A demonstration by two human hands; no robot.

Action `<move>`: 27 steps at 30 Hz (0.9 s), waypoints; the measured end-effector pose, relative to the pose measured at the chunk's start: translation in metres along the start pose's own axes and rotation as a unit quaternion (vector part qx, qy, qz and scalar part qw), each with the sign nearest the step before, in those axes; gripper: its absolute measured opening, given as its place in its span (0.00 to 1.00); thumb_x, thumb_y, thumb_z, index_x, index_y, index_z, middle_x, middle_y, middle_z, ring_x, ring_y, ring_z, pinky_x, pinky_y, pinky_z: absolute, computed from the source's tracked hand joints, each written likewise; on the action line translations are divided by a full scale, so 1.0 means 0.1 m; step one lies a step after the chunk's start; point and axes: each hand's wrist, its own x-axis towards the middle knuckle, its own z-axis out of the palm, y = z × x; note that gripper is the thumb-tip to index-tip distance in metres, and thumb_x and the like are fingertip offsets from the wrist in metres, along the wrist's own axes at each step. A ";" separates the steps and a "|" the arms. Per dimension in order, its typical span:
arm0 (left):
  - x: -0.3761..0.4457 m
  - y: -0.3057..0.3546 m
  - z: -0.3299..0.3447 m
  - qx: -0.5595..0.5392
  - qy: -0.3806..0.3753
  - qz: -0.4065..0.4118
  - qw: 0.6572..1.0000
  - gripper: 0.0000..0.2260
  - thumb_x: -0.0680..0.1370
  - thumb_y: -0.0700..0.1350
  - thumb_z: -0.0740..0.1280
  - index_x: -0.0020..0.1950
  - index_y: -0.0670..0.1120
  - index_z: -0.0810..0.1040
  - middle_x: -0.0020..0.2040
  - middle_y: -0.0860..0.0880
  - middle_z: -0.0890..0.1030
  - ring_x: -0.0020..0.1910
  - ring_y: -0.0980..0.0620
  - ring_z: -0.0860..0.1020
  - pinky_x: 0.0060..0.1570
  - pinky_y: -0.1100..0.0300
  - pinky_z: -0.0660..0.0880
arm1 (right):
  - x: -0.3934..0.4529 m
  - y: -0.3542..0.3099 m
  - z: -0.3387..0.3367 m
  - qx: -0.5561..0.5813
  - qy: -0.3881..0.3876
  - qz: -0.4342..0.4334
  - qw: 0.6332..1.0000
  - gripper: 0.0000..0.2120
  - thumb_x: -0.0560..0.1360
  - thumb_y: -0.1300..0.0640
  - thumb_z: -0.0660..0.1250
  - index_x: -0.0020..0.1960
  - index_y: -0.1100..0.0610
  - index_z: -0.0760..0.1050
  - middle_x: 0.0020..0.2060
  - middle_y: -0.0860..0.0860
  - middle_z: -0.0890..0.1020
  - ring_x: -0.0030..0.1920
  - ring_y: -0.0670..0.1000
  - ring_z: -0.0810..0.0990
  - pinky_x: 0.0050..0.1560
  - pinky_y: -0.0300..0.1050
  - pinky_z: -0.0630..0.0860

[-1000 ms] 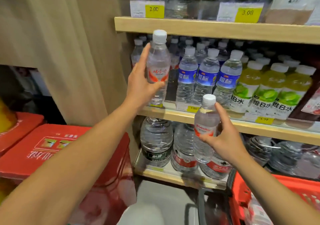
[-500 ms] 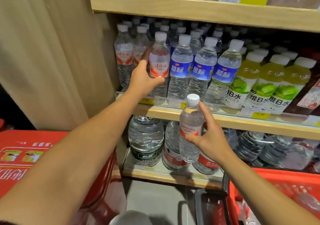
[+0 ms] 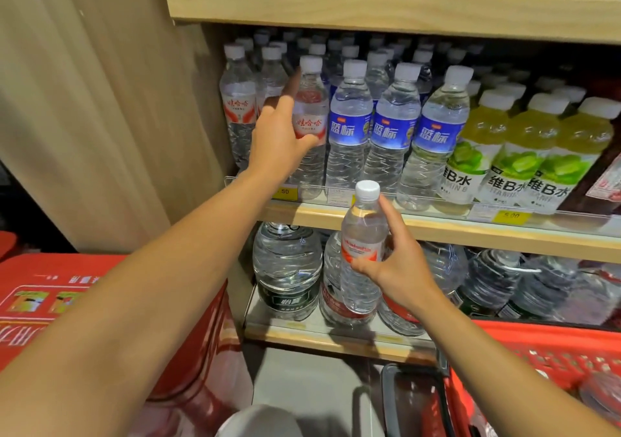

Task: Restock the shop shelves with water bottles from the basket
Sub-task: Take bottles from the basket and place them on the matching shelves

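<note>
Head view: both hands, left (image 3: pixel 280 141) and right (image 3: pixel 400 268), apparently grip bottles.

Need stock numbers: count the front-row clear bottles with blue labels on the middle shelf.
3, side by side at the shelf front: left, middle, right, between the red-labelled water and the yellow-green drinks. Caps behind suggest more, hidden.

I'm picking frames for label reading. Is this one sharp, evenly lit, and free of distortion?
Head view: middle-shelf labels read clearly beside the left hand; the shelf back falls into shadow; the large jugs behind the right hand show glare; wide-angle bending tilts the top shelf board; the frame's lower edge is soft.
</note>
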 end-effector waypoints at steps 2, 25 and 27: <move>0.02 -0.04 0.04 0.000 0.006 -0.024 1.000 0.29 0.74 0.46 0.74 0.72 0.45 0.67 0.59 0.42 0.74 0.57 0.43 0.76 0.55 0.51 0.76 | 0.00 0.02 0.01 0.000 0.001 0.002 1.000 0.49 0.66 0.68 0.77 0.66 0.28 0.56 0.56 0.20 0.71 0.57 0.29 0.74 0.49 0.26 0.73; 0.14 -0.01 0.26 -0.058 -0.027 -0.122 0.990 0.17 0.73 0.44 0.75 0.57 0.37 0.77 0.49 0.41 0.80 0.47 0.42 0.80 0.48 0.47 0.81 | -0.02 0.12 0.08 -0.018 0.006 0.008 1.000 0.52 0.65 0.65 0.79 0.67 0.22 0.55 0.70 0.37 0.69 0.67 0.39 0.71 0.64 0.43 0.74; 0.11 0.01 0.25 -0.009 -0.011 -0.123 0.992 0.12 0.73 0.47 0.75 0.48 0.40 0.78 0.43 0.44 0.80 0.44 0.43 0.81 0.44 0.49 0.81 | -0.02 0.13 0.09 -0.017 0.008 0.009 1.000 0.53 0.65 0.65 0.79 0.66 0.22 0.55 0.69 0.37 0.70 0.67 0.41 0.72 0.63 0.43 0.75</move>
